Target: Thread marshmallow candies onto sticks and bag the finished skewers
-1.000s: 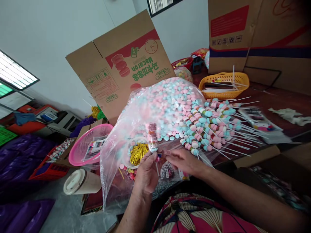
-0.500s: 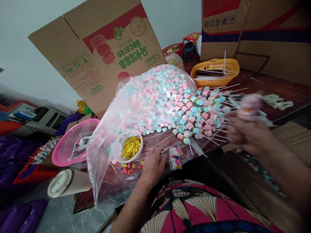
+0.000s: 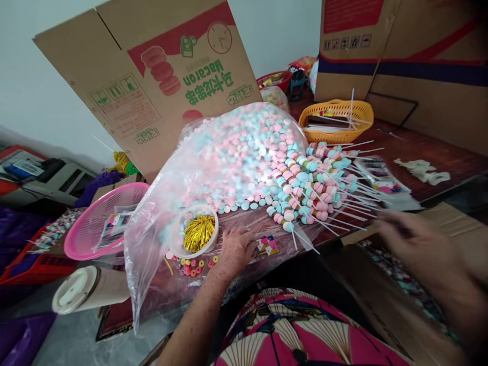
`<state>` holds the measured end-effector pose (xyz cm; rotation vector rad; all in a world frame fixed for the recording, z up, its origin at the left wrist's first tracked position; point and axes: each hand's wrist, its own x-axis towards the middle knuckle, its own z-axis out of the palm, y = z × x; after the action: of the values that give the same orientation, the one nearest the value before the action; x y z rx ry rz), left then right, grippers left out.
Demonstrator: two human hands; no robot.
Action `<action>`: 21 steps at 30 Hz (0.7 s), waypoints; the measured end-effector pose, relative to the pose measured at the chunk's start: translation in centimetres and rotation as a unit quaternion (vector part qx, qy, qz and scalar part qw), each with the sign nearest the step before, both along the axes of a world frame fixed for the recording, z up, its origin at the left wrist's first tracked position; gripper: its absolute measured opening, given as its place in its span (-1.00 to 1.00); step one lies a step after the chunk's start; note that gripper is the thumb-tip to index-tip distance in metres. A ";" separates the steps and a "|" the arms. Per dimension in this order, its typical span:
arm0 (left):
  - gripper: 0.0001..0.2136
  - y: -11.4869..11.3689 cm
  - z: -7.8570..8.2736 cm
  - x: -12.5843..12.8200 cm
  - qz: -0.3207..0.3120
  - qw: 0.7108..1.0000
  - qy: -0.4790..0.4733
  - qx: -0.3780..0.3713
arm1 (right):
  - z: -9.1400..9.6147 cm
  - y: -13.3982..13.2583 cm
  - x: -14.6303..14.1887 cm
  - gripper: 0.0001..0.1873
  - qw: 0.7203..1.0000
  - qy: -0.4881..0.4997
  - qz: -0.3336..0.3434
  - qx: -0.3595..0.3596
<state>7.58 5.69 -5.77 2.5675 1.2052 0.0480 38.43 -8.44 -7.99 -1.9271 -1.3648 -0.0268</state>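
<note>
My left hand [image 3: 234, 249] lies on the clear plastic sheet, fingers stretched toward a small printed packet [image 3: 267, 245] and touching its edge. Just left of it stands a white bowl of gold twist ties [image 3: 198, 231], with small ring candies [image 3: 190, 267] scattered below. My right hand [image 3: 414, 239] hovers over an open cardboard box [image 3: 396, 290] at the lower right; it is smeared by motion and I see nothing in it. A pile of pink and blue candy skewers [image 3: 316, 178] lies between the hands, against a big clear bag of loose candies [image 3: 244, 152].
A large cardboard box flap [image 3: 152, 76] stands behind the bag. A pink basket [image 3: 91, 229] and a toppled paper cup [image 3: 84, 290] are at the left. An orange basket [image 3: 335, 122], a stack of printed bags [image 3: 385, 183] and a white cloth [image 3: 421, 170] are on the right.
My right hand carried a wrapped candy skewer off to the right and now shows nothing in it. My left hand dropped to the plastic sheet and slid to the small packet.
</note>
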 end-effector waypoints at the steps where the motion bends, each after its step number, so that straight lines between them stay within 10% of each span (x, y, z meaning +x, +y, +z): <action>1: -0.82 0.1 0.6 0.1 -0.014 1.000 -0.017 0.017 | 0.5 2.6 -2.5 -0.77 0.996 0.005 0.082 0.019; 5: -0.78 -0.6 2.9 -0.5 -0.097 0.993 -0.066 0.025 | 2.2 9.0 -12.5 -0.92 0.914 0.048 0.404 -0.006; 13: -0.87 -3.1 0.2 -1.4 0.081 0.978 -0.188 -0.028 | 2.1 8.9 -14.4 -0.77 0.911 0.176 0.366 -0.067; 21: -0.82 -2.6 1.1 -0.6 0.054 0.916 -0.324 -0.229 | 3.2 9.4 -13.3 -0.90 0.869 0.227 0.417 -0.139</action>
<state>6.95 3.07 -4.63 1.8469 0.9464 0.5313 25.16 0.96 -4.79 -1.2651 -1.7977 1.0212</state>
